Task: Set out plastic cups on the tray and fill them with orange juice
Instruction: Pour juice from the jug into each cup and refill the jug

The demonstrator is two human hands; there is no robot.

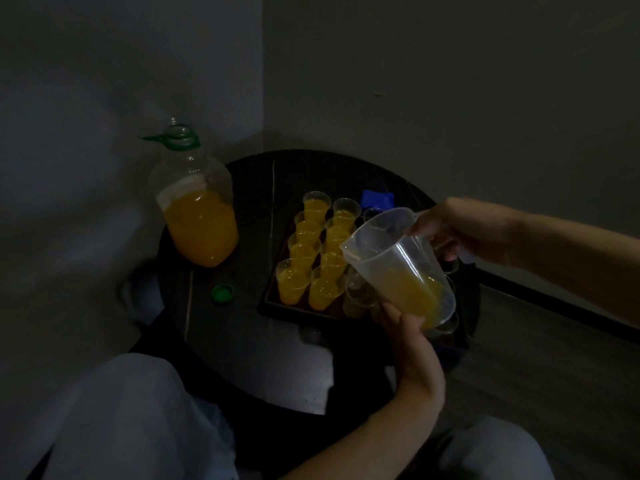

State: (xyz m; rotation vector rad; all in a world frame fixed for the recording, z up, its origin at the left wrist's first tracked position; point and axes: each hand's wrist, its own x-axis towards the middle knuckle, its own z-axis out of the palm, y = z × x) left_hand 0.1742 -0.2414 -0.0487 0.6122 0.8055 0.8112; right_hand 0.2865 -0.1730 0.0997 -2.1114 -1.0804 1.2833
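A clear plastic jug with a little orange juice in its base is tilted to the left above the right part of the dark tray. My right hand grips its handle. My left hand cups the jug's bottom from below. Two rows of several filled cups stand on the tray's left side. Empty clear cups stand beside them, partly hidden behind the jug. No juice stream is visible at the spout.
The tray sits on a round dark table in a dim corner. An open large juice bottle, about half full, stands at the table's left, its green cap lying nearby. A blue object lies behind the tray. My knees are below.
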